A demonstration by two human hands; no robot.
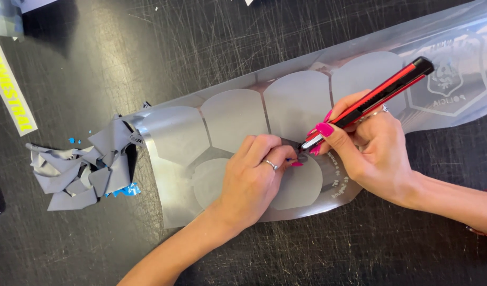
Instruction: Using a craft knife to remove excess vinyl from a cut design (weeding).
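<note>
A long strip of clear film (172, 190) carrying several grey shield-shaped vinyl cutouts (233, 119) lies across the dark table. My right hand (376, 151) grips a red and black utility knife (378, 95) like a pen, its tip down on the film at a rounded cutout (301, 188). My left hand (254, 175), with a ring on one finger, presses on the film right beside the blade tip and pinches a small bit of grey vinyl there.
A crumpled heap of peeled grey vinyl scraps (76, 172) with blue bits lies at the film's left end. A white strip with yellow lettering (10, 87) sits at the left edge. The black tabletop (148, 47) is heavily scratched.
</note>
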